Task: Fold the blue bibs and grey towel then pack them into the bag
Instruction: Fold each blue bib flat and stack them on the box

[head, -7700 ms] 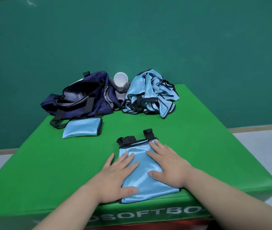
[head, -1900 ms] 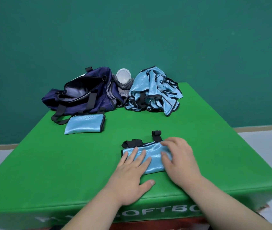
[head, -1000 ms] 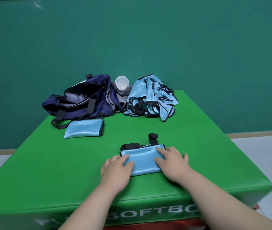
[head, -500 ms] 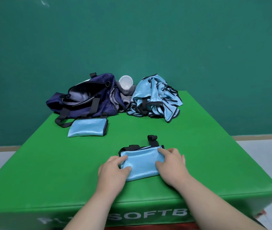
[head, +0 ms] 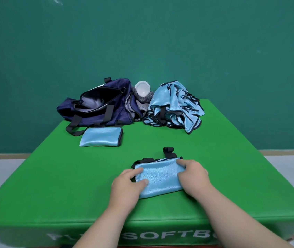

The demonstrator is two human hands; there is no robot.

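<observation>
Near box (head: 53, 185) front edge: folded bib (head: 160, 178) between left hand (head: 124, 187) and right hand (head: 194, 178), each gripping one end.

single head cam, wide-angle, pitched forward and down over the green block (head: 53, 176). left hand (head: 126, 183) and right hand (head: 194, 176) at 6 o'clock, close to lens, on the folded bib (head: 160, 174). bag (head: 98, 108) far at 11 o'clock, wall (head: 142, 42) fills the top at 12 o'clock

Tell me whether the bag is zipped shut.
No, the bag gapes open at the top, its dark inside showing.
</observation>
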